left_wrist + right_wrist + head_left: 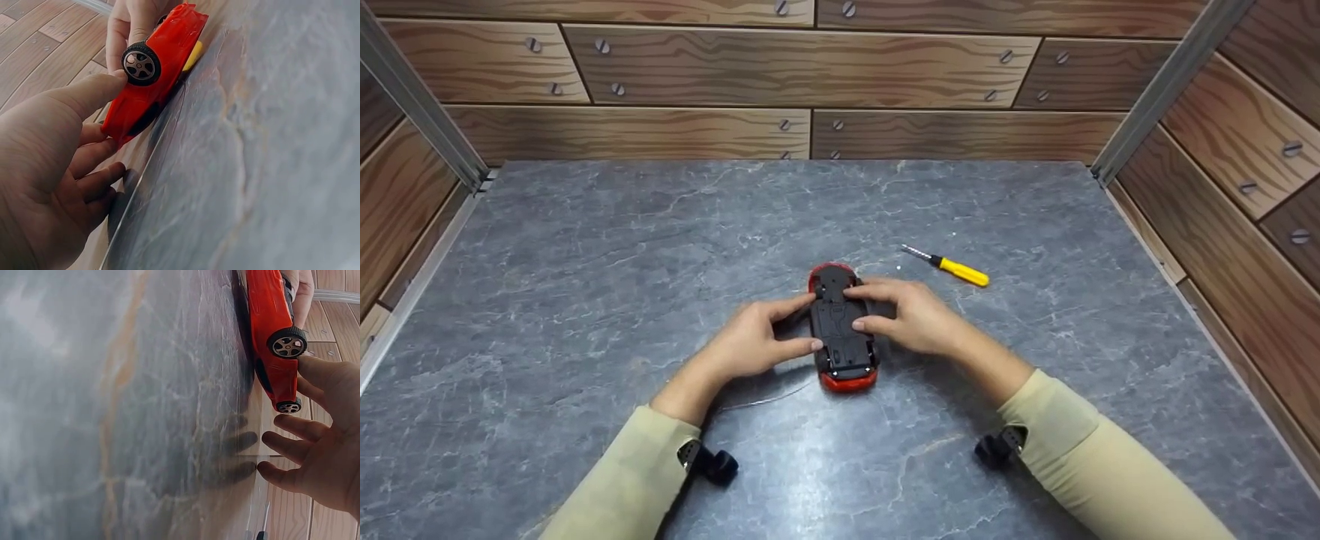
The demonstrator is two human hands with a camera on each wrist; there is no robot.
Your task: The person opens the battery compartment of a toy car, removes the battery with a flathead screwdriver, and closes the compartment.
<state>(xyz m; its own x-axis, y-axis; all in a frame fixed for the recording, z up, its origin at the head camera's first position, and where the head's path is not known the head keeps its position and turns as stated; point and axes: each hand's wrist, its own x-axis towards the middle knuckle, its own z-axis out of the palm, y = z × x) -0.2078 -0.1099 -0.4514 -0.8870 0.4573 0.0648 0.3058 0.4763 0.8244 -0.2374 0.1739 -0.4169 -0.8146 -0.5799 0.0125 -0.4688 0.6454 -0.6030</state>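
A red toy car (838,322) lies upside down on the grey table, its black underside facing up. My left hand (746,341) holds its left side, with the thumb near one end and the index finger farther along. On the opposite side, my right hand (922,319) has thumb and index finger at the edge of the underside. The left wrist view shows the thumb beside a wheel (142,64) with a silver hub. In the right wrist view, the red body (267,309) hangs roof-down close over the table, while the other right fingers spread below it, away from the car.
A screwdriver (962,271) with a yellow handle lies beyond my right hand. Tiny pale specks (898,268) lie near its tip. Wood-patterned panels (802,67) enclose the back and sides of the table. A black camera (718,466) is strapped to each wrist.
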